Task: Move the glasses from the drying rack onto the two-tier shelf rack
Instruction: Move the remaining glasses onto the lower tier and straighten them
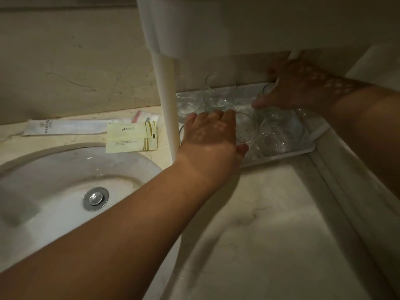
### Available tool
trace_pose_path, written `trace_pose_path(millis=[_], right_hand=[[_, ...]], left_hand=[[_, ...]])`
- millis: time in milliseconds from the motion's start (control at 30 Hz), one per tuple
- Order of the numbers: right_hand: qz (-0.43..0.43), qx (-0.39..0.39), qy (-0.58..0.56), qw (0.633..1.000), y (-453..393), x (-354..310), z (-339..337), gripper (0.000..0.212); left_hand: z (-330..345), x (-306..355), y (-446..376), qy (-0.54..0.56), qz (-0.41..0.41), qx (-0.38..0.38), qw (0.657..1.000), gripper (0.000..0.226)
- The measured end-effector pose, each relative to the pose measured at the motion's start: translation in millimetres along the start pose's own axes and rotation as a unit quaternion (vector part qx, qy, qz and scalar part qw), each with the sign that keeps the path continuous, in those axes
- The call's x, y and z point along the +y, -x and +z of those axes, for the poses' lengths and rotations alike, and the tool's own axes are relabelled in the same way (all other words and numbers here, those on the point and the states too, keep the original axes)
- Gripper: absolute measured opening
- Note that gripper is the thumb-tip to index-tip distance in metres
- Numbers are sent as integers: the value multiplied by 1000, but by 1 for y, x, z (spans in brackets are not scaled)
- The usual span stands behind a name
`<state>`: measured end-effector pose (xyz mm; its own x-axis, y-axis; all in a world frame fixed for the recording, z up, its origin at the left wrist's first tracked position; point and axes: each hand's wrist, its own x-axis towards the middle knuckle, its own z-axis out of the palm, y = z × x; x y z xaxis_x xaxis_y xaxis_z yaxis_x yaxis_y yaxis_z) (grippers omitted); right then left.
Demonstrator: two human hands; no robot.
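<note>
Both hands reach palm-down over the glasses point(279, 135): left point(208, 135) spread loose, right point(287, 87) seemingly gripping one.

We see small dark print and a little logo on the pale yellow packet point(132, 137) by the sink, but the letters are too small for us to read. The long white packet point(67, 126) behind it has a faint round mark we cannot read either.

Both hands point(218, 135) over glasses point(279, 133) — white tray point(307, 148), sink point(65, 169)
</note>
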<state>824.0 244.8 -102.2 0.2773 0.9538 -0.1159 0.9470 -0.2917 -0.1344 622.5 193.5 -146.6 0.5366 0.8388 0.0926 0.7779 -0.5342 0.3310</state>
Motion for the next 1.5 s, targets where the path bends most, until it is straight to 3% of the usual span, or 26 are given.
trace_pose_path(millis=[133, 333, 500, 633, 1400, 1500], right_hand=[[0, -39, -3, 999, 2, 2, 5, 97], [0, -14, -27, 1000, -8, 6, 13, 94], [-16, 1, -39, 999, -18, 7, 17, 78], [-12, 42, -45, 998, -19, 1, 17, 80], [-44, 65, -73, 994, -21, -10, 26, 86], [-59, 139, -84, 985, -10, -16, 19, 67]], left_hand=[[0, 1, 0, 1, 0, -3, 1000, 66], [0, 0, 1, 2, 5, 8, 1000, 65], [0, 0, 1, 7, 5, 4, 1000, 66], [1, 0, 0, 5, 6, 4, 1000, 68], [-1, 1, -1, 2, 2, 4, 1000, 71], [2, 2, 4, -26, 19, -1, 999, 82]])
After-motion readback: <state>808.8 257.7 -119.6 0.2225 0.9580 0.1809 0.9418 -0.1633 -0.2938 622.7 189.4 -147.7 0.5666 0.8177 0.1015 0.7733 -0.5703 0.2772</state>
